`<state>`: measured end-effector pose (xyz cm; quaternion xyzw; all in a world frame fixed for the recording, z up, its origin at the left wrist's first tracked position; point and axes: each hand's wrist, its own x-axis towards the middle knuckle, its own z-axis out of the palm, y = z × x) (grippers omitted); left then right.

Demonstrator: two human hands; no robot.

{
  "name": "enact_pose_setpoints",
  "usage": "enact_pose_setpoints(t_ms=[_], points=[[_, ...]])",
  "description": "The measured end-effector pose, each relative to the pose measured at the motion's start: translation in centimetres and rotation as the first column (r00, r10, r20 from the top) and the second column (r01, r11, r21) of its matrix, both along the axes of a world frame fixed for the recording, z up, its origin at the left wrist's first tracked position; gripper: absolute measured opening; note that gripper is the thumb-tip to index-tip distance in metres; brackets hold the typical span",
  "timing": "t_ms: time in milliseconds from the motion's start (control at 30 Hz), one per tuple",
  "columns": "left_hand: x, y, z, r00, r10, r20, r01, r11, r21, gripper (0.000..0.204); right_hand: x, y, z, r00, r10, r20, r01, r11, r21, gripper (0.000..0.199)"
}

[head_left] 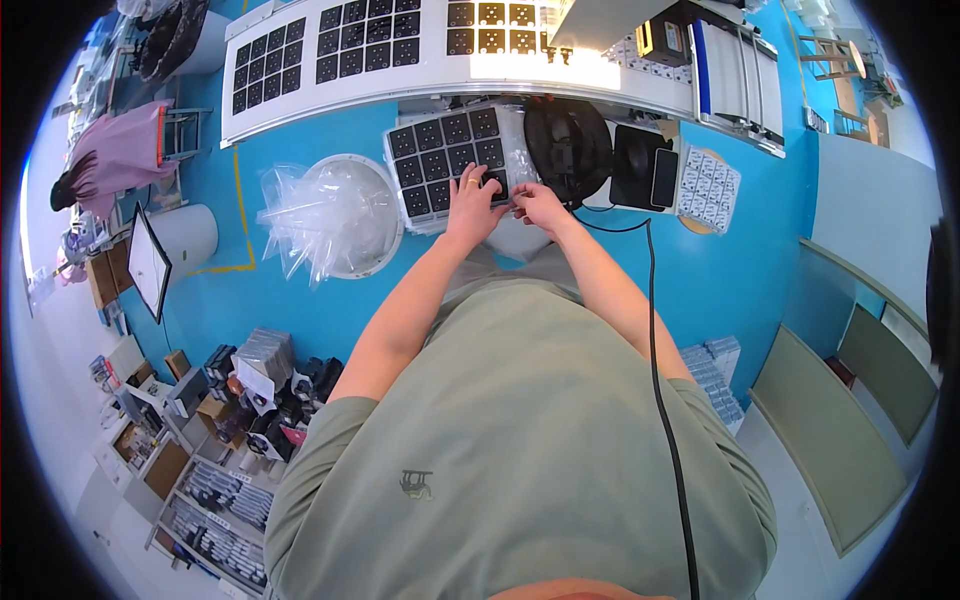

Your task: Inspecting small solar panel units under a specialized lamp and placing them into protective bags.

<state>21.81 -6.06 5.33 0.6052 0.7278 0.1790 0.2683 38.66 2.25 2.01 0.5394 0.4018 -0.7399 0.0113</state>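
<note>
Okay, panel of black squares (433, 164): sits straight ahead of the person, a bit left of the belly line, turned slightly so its rows climb toward the right. Four squares across, three deep; outline's close to square, so I can't call a long axis.
Where it lies from the hands: mostly ahead and to the left. Left hand's the nearer one, over its near right corner; the right is just off that side.
Left hand (470, 208): fingers bent over the squares, ring on one of them. Can't tell if it's actually gripping or just resting there.
Right hand (541, 207): fingertips bunched beside the left ones, pinch-like. Whatever's between them, if anything, is too small to make out.
Squares, up close: flat, dark, pale dots on them, light gaps between.
Clear plastic (518, 142): shiny, crinkly, along the panel's right edge.
Black rounded thing (570, 145): bulky and dark, right of that plastic.
Phone (664, 178): slim dark slab, farther right.
White round bin (390, 240): left of the panel, heaped with clear bags (325, 215), all glossy creases.
Long white table (425, 97): beyond, smooth, carrying more black-square panels (368, 40).
</note>
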Motion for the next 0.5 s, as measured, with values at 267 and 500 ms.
enact_pose_setpoints(t_ms=[267,500], points=[[0.2,-0.5,-1.0,0.995,0.032,0.091,-0.043,0.992,0.118,0.014,0.2,0.0,0.1,0.999,0.031,-0.045,-0.029,0.999,0.041,0.016],[0.2,0.0,-1.2,0.976,0.140,0.169,-0.149,0.988,0.045,0.011,0.6,-0.7,-2.3,0.968,-0.049,0.244,-0.122,0.761,0.637,0.022]])
